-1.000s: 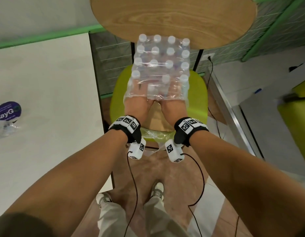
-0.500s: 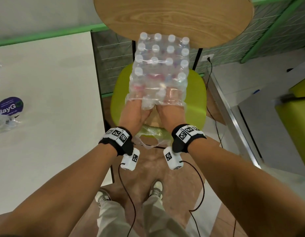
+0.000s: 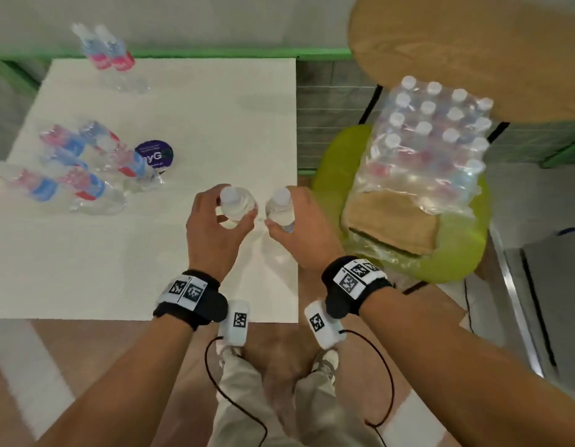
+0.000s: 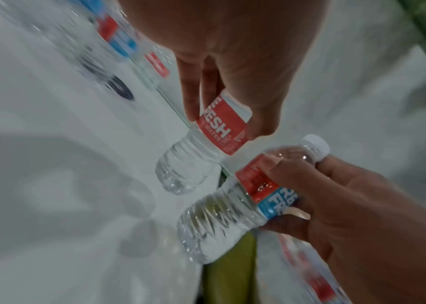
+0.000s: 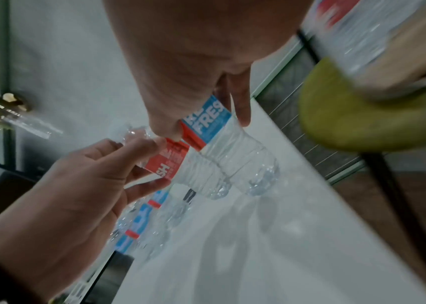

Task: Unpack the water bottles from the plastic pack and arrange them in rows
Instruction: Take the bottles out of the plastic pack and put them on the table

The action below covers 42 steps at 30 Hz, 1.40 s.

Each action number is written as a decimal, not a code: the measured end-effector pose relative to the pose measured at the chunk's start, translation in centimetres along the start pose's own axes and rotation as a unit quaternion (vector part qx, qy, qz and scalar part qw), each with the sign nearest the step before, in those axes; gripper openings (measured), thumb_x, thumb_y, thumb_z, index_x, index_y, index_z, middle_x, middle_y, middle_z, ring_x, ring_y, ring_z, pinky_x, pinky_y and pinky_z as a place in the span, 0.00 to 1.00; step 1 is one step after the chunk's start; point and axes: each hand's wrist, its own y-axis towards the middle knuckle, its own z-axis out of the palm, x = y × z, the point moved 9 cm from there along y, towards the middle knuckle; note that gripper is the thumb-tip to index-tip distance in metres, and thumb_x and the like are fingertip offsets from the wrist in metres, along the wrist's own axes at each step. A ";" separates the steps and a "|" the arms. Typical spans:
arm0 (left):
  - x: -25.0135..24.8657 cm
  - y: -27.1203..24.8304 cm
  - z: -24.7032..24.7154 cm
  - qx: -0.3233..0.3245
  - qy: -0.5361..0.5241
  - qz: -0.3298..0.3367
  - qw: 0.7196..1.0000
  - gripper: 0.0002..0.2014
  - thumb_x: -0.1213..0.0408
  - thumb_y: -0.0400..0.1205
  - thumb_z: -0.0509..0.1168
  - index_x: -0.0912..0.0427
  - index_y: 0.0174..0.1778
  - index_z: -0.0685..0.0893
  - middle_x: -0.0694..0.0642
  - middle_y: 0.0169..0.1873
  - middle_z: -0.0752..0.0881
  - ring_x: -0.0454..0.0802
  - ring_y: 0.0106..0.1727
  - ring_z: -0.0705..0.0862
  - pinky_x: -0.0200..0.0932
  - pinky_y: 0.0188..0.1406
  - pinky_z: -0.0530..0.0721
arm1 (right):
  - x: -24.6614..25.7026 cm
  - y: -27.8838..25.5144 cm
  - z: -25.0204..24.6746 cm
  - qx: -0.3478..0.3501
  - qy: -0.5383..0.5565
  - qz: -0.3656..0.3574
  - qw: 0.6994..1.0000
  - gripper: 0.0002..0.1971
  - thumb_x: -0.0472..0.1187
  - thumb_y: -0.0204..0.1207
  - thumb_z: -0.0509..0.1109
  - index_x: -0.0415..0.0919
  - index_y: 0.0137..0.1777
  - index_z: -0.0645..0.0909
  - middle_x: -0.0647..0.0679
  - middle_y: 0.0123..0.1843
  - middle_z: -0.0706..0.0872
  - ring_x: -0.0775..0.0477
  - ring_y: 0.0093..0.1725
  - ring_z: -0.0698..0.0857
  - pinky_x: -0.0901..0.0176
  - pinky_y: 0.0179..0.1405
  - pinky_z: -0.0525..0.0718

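Note:
Over the right part of the white table, my left hand grips one small clear water bottle around its red label, cap up. My right hand grips a second bottle just beside it. In the left wrist view the left-hand bottle and the right-hand bottle hang close together, bases near the tabletop; I cannot tell whether they touch it. The right wrist view shows the blue-and-red labelled bottle under my right hand. The torn plastic pack with several capped bottles sits on the green chair.
Several loose bottles lie on the table's left side beside a round purple disc. Two more bottles are at the table's far edge. A cardboard sheet shows in the pack's open end. A round wooden tabletop overhangs the chair.
Both hands were inside the pack's open end; now each holds a bottle, and both have swung left from the chair to over the white table. The head view turned left.

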 end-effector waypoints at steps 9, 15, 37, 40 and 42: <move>17.0 4.5 -15.8 -0.115 0.036 -0.133 0.984 0.29 0.48 0.71 0.79 0.50 0.66 0.79 0.47 0.57 0.81 0.45 0.57 0.81 0.53 0.50 0.89 | 11.9 7.7 16.7 0.074 -0.048 -0.058 0.994 0.27 0.54 0.73 0.75 0.56 0.70 0.70 0.52 0.58 0.68 0.46 0.57 0.79 0.45 0.47 0.88; 23.4 7.0 -21.7 -0.151 0.012 -0.175 0.973 0.25 0.50 0.72 0.78 0.48 0.62 0.78 0.47 0.57 0.80 0.41 0.55 0.80 0.50 0.51 0.89 | 15.7 11.3 23.6 0.051 -0.036 -0.040 0.997 0.29 0.47 0.73 0.76 0.50 0.73 0.71 0.50 0.59 0.69 0.44 0.58 0.78 0.52 0.51 0.86; 16.5 9.8 -25.0 -0.223 0.029 -0.054 0.973 0.21 0.53 0.78 0.75 0.56 0.62 0.78 0.55 0.51 0.77 0.48 0.42 0.80 0.38 0.45 0.82 | 15.1 13.2 21.4 0.050 -0.017 -0.017 0.998 0.18 0.64 0.77 0.66 0.50 0.43 0.75 0.55 0.34 0.81 0.52 0.35 0.80 0.50 0.40 0.85; 11.7 9.2 -17.9 -0.099 -0.004 -0.016 0.995 0.08 0.55 0.82 0.70 0.54 0.51 0.82 0.52 0.41 0.83 0.45 0.38 0.81 0.41 0.40 0.83 | 12.5 11.2 16.4 0.030 -0.034 -0.003 0.999 0.18 0.61 0.80 0.64 0.49 0.37 0.76 0.54 0.27 0.80 0.53 0.29 0.79 0.53 0.34 0.83; 8.7 7.8 -11.7 0.003 -0.004 0.009 1.000 0.05 0.55 0.83 0.68 0.53 0.46 0.84 0.48 0.39 0.84 0.43 0.38 0.83 0.41 0.40 0.83 | 10.1 9.5 12.2 0.003 -0.047 0.012 0.999 0.18 0.61 0.80 0.63 0.49 0.37 0.76 0.55 0.27 0.81 0.54 0.30 0.80 0.57 0.32 0.81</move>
